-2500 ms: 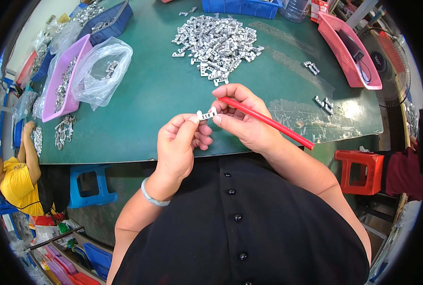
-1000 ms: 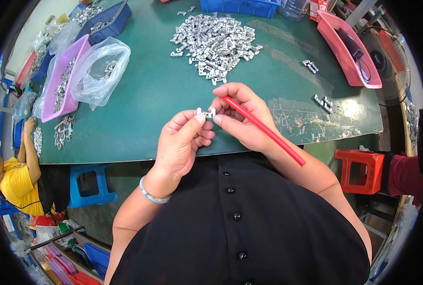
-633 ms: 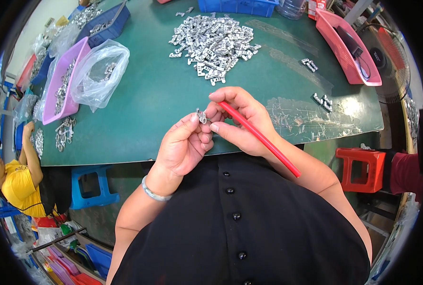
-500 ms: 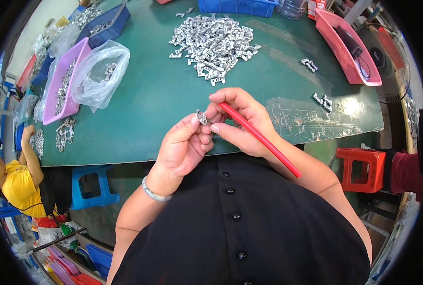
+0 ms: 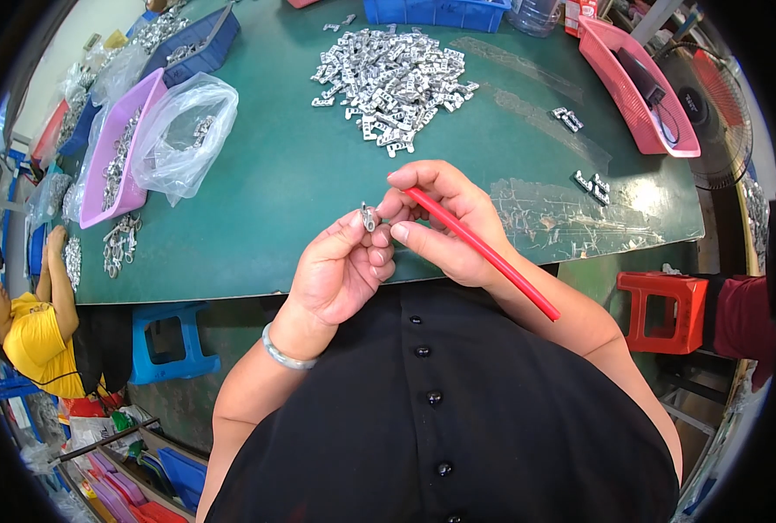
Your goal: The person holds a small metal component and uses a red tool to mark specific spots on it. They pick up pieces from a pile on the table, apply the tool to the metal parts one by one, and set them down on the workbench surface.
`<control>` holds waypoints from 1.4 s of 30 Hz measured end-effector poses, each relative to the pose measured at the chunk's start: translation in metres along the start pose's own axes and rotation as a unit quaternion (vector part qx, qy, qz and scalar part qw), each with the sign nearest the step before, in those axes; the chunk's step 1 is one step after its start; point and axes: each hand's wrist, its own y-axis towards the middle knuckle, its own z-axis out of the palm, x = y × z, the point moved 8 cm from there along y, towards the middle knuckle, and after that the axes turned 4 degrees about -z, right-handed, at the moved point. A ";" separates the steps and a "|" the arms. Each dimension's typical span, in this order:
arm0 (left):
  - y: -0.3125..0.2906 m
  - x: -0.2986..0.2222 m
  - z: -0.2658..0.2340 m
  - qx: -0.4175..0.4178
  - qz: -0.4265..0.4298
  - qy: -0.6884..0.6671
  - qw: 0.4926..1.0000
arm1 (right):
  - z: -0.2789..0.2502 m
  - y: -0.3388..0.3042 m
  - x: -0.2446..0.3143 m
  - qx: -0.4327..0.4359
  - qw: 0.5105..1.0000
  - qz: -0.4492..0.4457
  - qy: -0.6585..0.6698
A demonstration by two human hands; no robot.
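A small silver metal part (image 5: 368, 218), much like a clasp, is pinched upright between the thumb and fingers of my left hand (image 5: 334, 270). Across my right hand (image 5: 457, 228) lies a long red rod (image 5: 492, 257), held in the curled fingers. Its lower end slants down over my right forearm. My right thumb and fingertips are just beside the metal part, and a narrow gap shows between them and it. The tip of the rod is hidden by the fingers. Beyond my hands is a large heap of silver metal pieces (image 5: 392, 83).
The green table (image 5: 266, 209) carries a purple basket (image 5: 126, 166), a plastic bag (image 5: 187, 148) and loose metal hooks (image 5: 121, 244) at left. A pink basket (image 5: 640, 105) and several metal pieces (image 5: 595, 186) are at right. A person in yellow (image 5: 39, 340) works at far left.
My right hand has shifted slightly right, away from the metal part, and the red rod's lower end has moved a little right and up. The metal part has turned slightly.
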 end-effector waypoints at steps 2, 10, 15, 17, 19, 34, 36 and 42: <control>-0.001 0.000 0.000 0.007 0.003 -0.003 1.000 | 0.000 -0.001 0.000 -0.001 1.000 0.003 0.000; -0.024 -0.029 0.030 -0.053 0.314 0.439 0.840 | -0.017 -0.001 -0.007 -0.058 0.996 0.019 -0.068; -0.036 -0.030 0.047 -0.020 0.439 0.594 0.673 | -0.020 -0.002 -0.008 -0.064 0.995 0.035 -0.062; -0.041 -0.030 0.043 -0.027 0.472 0.581 0.662 | -0.018 -0.005 -0.008 -0.060 0.996 0.038 -0.061; -0.043 -0.030 0.043 -0.031 0.488 0.581 0.651 | -0.019 -0.007 -0.009 -0.052 0.996 0.041 -0.064; -0.036 -0.029 0.051 -0.024 0.462 0.660 0.592 | -0.030 -0.006 -0.007 -0.070 0.994 0.033 -0.071; -0.035 -0.029 0.053 -0.025 0.460 0.662 0.592 | -0.032 -0.006 -0.007 -0.070 0.994 0.038 -0.070; -0.026 -0.032 0.056 -0.059 0.457 0.626 0.629 | -0.043 -0.007 -0.009 -0.084 0.993 0.036 -0.068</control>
